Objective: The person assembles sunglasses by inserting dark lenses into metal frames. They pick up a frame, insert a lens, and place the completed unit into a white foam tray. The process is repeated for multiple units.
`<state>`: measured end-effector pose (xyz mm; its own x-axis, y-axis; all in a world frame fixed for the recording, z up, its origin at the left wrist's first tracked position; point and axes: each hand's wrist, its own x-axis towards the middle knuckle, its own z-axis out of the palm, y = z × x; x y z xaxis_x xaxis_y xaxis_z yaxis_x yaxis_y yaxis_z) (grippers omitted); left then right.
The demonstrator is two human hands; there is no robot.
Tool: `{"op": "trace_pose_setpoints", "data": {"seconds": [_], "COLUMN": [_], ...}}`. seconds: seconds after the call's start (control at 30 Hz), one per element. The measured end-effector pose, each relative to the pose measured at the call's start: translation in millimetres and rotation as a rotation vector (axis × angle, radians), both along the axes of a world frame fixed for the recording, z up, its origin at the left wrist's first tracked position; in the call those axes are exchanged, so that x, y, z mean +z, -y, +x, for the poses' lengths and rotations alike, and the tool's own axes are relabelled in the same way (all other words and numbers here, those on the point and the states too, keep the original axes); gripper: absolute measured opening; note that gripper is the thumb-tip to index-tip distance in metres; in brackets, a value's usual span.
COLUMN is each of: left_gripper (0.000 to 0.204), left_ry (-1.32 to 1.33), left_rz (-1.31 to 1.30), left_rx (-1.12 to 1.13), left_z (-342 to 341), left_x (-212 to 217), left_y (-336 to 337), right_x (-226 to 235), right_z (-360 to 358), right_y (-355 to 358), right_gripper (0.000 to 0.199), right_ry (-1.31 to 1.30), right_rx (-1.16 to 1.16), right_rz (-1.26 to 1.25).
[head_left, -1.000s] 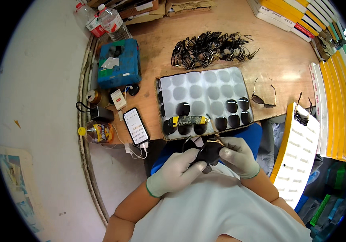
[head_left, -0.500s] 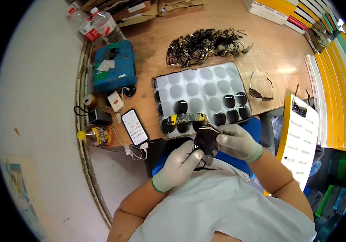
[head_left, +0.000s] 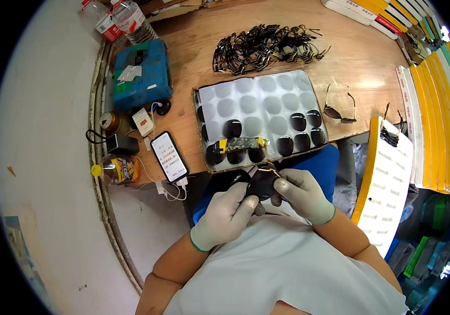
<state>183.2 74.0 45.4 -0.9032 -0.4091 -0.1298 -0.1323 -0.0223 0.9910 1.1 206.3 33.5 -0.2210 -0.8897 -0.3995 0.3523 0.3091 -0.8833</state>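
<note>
Both of my gloved hands are closed on a pair of sunglasses (head_left: 263,185) just in front of the table's edge. My left hand (head_left: 224,216) pinches its left side between thumb and fingers. From the other side, my right hand (head_left: 304,195) presses its thumb against the dark lens. A bit of gold frame shows at the top; the rest is hidden by the fingers. Beyond my hands lies a tray (head_left: 253,119) with round hollows, several holding dark lenses (head_left: 298,122). Across its near edge rests a tool with a speckled, yellow-ended handle (head_left: 241,144).
A heap of spectacle frames (head_left: 267,48) lies behind the tray, and one pair of sunglasses (head_left: 340,113) to its right. On the left are a phone (head_left: 169,156), a blue box (head_left: 142,76) and bottles (head_left: 120,170). A slotted white tray (head_left: 385,184) and stacked boxes (head_left: 437,126) stand right.
The sunglasses have turned in my hands, so the dark lens now lies more level. My view has shifted slightly, moving the table's things up and left in the picture.
</note>
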Motion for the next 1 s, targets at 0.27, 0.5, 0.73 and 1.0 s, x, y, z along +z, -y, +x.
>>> {"op": "trace_pose_setpoints", "data": {"seconds": [0.27,0.5,0.73,1.0], "left_gripper": [0.027,0.018,0.032,0.046], "left_ry": [-0.076,0.015,-0.053,0.094], "left_rz": [0.014,0.057,-0.018,-0.553], "left_rx": [-0.034,-0.108,-0.009,0.027], "left_z": [-10.9,-10.0,-20.1,-35.4], "left_x": [13.3,18.5,27.0,25.8], "left_y": [7.7,7.1,4.8,-21.3], "right_x": [30.6,47.9,40.1,22.4], "right_z": [-4.9,-13.5,-23.8,-45.6], "right_y": [-4.4,-10.5,0.7,-1.8], "right_gripper": [0.028,0.017,0.026,0.022], "right_ry": [-0.203,-0.163,-0.372,-0.299], "right_rx": [0.023,0.104,0.204,0.306], "right_rz": [-0.126,-0.115,-0.162,-0.231]}}
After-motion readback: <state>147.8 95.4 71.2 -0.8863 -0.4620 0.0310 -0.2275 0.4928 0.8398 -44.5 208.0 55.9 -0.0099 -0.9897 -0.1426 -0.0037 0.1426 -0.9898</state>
